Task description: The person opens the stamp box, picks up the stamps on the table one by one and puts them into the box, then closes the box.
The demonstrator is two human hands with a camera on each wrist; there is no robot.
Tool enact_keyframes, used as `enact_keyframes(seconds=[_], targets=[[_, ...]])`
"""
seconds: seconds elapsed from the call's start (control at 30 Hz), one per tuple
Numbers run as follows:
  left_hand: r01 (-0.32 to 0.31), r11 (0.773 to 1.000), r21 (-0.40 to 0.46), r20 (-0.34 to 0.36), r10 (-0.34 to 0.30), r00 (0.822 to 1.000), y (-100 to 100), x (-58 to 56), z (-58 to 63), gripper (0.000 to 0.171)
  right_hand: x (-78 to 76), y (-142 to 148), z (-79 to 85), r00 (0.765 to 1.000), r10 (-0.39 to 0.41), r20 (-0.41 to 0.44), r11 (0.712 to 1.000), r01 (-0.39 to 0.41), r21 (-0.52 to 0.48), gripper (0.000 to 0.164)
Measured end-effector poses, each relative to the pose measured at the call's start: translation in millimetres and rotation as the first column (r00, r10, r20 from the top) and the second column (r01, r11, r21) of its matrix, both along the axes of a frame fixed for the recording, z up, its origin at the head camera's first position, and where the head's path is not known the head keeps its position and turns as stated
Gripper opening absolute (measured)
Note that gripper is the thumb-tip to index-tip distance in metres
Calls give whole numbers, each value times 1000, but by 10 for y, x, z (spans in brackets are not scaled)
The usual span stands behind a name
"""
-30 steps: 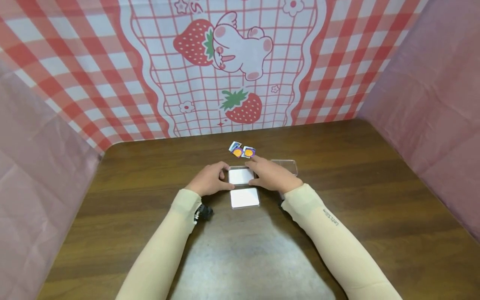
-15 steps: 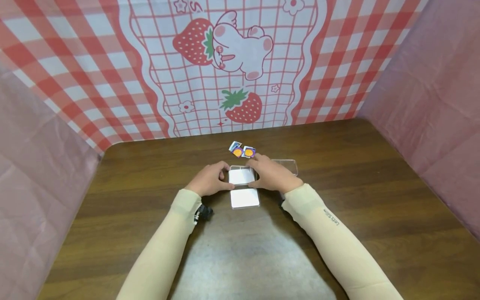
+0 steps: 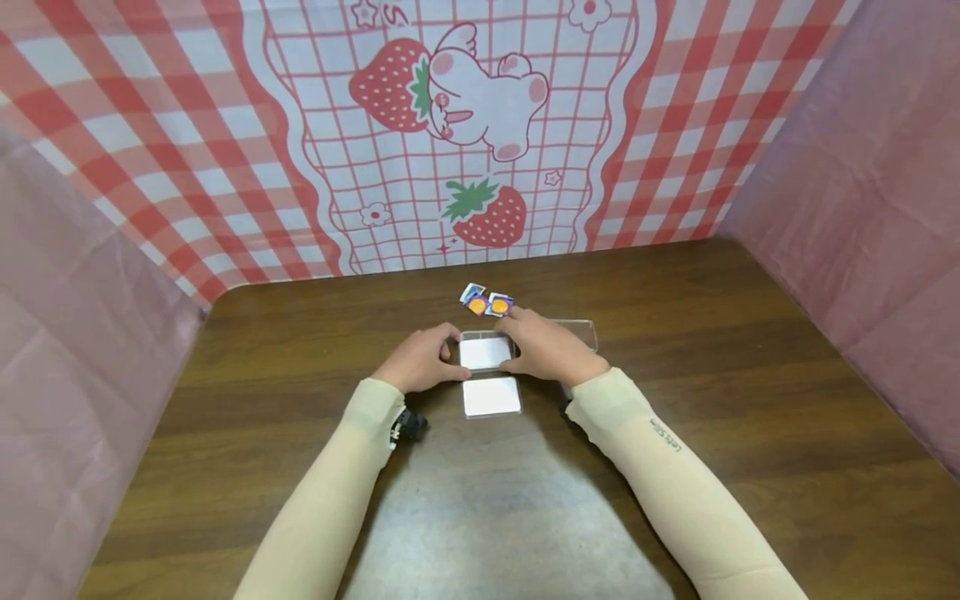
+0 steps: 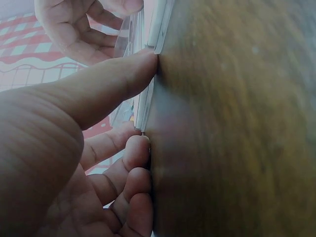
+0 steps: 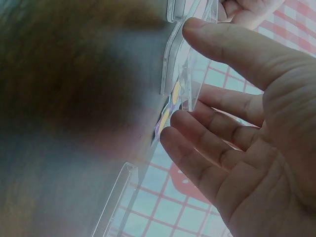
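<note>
A clear plastic case (image 3: 486, 353) with a white insert lies between both hands. My left hand (image 3: 422, 358) holds its left end, thumb (image 4: 140, 66) on the near edge and index finger on the far side, with the other fingers curled on the table. My right hand (image 3: 551, 348) pinches a clear cover (image 5: 195, 76) at the right end; in the right wrist view it slants above the white insert. Directly in front lies a second clear case (image 3: 491, 397) with a white insert. Small picture cards (image 3: 500, 305), purple with orange discs, lie just beyond the right fingertips.
Another clear plastic tray (image 3: 585, 333) lies on the wooden table (image 3: 750, 375), partly hidden behind the right hand. A red-and-white checked cloth (image 3: 675, 125) hangs at the back, and pink cloth (image 3: 862, 208) hangs at both sides.
The clear cover's right end has lifted and shifted slightly to the right, with the right hand moving a little along with it. The left hand, front case and cards stay put.
</note>
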State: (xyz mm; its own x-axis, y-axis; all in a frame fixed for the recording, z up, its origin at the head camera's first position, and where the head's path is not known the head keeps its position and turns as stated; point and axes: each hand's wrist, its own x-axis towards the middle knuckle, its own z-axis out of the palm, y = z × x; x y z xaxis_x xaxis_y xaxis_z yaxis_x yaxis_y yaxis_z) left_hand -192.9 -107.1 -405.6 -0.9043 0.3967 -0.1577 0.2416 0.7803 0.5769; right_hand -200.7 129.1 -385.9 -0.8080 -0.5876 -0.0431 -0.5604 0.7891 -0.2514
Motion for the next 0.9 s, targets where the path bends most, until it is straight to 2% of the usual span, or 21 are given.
enact_keyframes(seconds=[0.27,0.6,0.9], targets=[[-9,1000,10,17,8,1000,18,8,1,60,0,7,-13,1000,1,1,1000,-1,12,56],[14,1000,-21,33,-13,999,4,5,20,59,3,17,-21,1000,3,22,1000,-3,-4,56],[44,998,-47,17,-43,999,-2,7,19,59,12,-1,-3,1000,-5,12,1000,5,0,56]])
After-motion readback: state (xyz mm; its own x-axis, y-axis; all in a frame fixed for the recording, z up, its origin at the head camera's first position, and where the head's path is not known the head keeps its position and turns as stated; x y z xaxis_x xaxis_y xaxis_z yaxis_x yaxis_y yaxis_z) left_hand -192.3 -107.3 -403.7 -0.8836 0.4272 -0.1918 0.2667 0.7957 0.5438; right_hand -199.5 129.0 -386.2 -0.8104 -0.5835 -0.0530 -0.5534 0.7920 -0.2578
